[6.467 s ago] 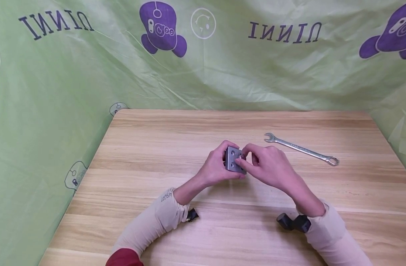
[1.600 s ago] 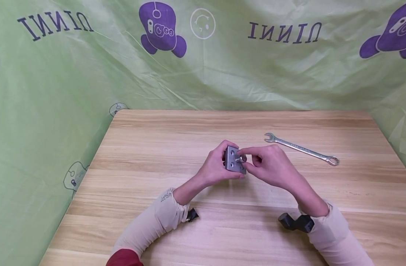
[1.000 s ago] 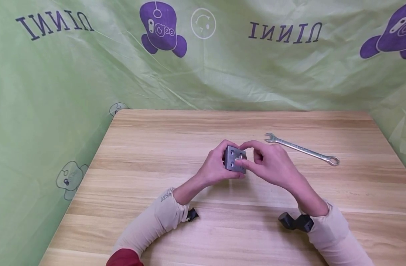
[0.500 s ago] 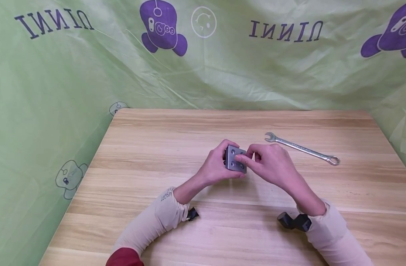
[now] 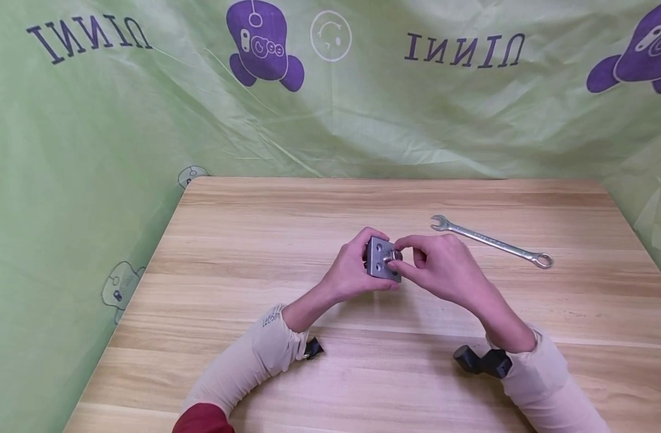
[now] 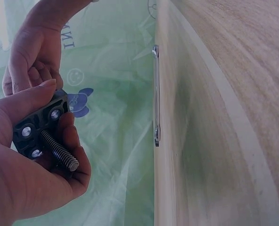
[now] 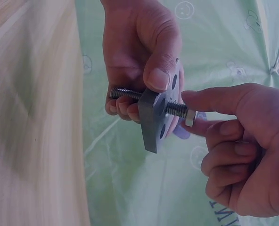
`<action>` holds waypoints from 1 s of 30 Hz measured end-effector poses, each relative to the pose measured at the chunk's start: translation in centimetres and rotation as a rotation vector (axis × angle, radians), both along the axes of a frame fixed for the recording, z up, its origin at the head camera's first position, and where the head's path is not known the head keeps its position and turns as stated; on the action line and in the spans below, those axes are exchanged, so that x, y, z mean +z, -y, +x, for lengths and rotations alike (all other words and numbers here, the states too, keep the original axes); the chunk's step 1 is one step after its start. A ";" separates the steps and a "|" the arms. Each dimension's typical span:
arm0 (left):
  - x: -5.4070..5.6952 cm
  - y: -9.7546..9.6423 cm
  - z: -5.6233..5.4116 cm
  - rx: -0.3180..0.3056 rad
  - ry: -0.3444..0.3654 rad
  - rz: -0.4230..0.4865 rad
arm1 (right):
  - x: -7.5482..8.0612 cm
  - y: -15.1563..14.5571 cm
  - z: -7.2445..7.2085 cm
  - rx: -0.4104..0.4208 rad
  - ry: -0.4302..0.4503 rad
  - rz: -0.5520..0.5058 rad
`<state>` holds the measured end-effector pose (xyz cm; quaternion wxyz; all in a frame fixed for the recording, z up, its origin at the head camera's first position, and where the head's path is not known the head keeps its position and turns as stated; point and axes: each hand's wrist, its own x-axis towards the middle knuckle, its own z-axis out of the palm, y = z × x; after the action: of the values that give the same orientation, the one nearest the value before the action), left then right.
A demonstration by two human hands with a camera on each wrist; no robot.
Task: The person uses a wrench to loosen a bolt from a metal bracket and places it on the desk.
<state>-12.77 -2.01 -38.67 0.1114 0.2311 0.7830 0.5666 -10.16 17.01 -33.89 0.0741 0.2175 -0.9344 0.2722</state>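
Note:
A small square metal block with holes near its corners is held up over the table by my left hand, thumb on one edge and fingers round the other side. A long threaded bolt runs right through its middle, the threaded end sticking out at the back between the left fingers. The back of the block looks dark, with several small silver round ends in it. At the bolt's head, my right hand pinches with thumb and forefinger; its other fingers are curled in.
A combination wrench lies on the wooden table, beyond the right hand. Black wrist devices stick out from both beige sleeves. A green printed cloth hangs behind and beside the table.
The right thumb and forefinger have shifted repeatedly about the bolt's head, covering it half a second ago and showing it now. The left hand and block stay in place; the wrench is unmoved.

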 end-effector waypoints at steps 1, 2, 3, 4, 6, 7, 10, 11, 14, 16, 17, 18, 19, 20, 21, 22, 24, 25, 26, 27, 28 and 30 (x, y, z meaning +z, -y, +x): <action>0.0 0.0 0.0 0.001 -0.001 -0.002 | 0.0 0.0 0.0 0.014 -0.014 -0.007; 0.0 0.0 0.0 0.001 -0.002 -0.002 | -0.1 -0.1 0.0 0.027 -0.030 -0.014; 0.0 0.0 0.0 0.003 -0.001 -0.001 | -0.1 -0.1 0.0 0.041 -0.050 -0.023; 0.0 0.0 0.0 0.003 0.000 -0.001 | -0.1 -0.2 0.0 0.055 -0.072 -0.033; 0.0 0.0 0.0 0.002 0.001 0.001 | -0.2 -0.3 -0.1 0.079 -0.109 -0.055; 0.0 0.0 0.0 0.000 0.001 0.002 | -0.2 -0.3 -0.1 0.090 -0.121 -0.065; 0.0 0.1 0.0 -0.001 0.002 0.001 | -0.3 -0.3 -0.1 0.109 -0.123 -0.089; 0.0 0.0 0.0 -0.001 0.002 0.001 | -0.4 -0.3 -0.1 0.108 -0.116 -0.090; 0.0 0.0 0.0 0.002 0.002 -0.002 | -0.4 -0.2 -0.2 0.097 -0.091 -0.084; 0.0 0.0 0.0 0.004 0.001 -0.002 | -0.4 -0.1 -0.2 0.087 -0.075 -0.076; 0.0 0.0 0.0 0.004 0.000 -0.001 | -0.4 -0.1 -0.2 0.084 -0.068 -0.076; 0.0 0.0 0.0 0.003 0.000 0.001 | -0.4 0.0 -0.2 0.082 -0.060 -0.077; 0.0 0.0 0.0 0.003 0.001 0.002 | -0.4 0.0 -0.2 0.081 -0.051 -0.079; 0.0 0.0 0.0 0.003 0.002 0.002 | -0.4 0.1 -0.2 0.079 -0.043 -0.082; 0.0 0.0 0.0 0.004 0.003 0.003 | -0.4 0.1 -0.2 0.079 -0.039 -0.085; 0.0 0.0 0.1 0.003 0.005 0.002 | -0.4 0.2 -0.1 0.079 -0.038 -0.088; 0.1 0.0 0.1 0.004 0.007 -0.001 | -0.4 0.2 -0.1 0.083 -0.052 -0.093; 0.1 0.0 0.1 0.005 0.007 -0.002 | -0.5 0.2 -0.1 0.087 -0.065 -0.095; 0.1 0.0 0.1 0.005 0.007 -0.003 | -0.5 0.2 -0.1 0.092 -0.083 -0.097; 0.1 0.0 0.1 0.005 0.007 -0.003 | -0.6 0.2 -0.2 0.099 -0.103 -0.100; 0.1 0.0 0.1 0.005 0.007 -0.003 | -0.7 0.2 -0.2 0.105 -0.119 -0.103; 0.1 0.1 0.0 0.006 0.006 -0.001 | -0.7 0.1 -0.2 0.123 -0.144 -0.112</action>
<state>-12.73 -2.06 -38.61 0.1120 0.2270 0.7836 0.5673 -10.38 16.86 -34.64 0.1364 0.2890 -0.8948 0.3117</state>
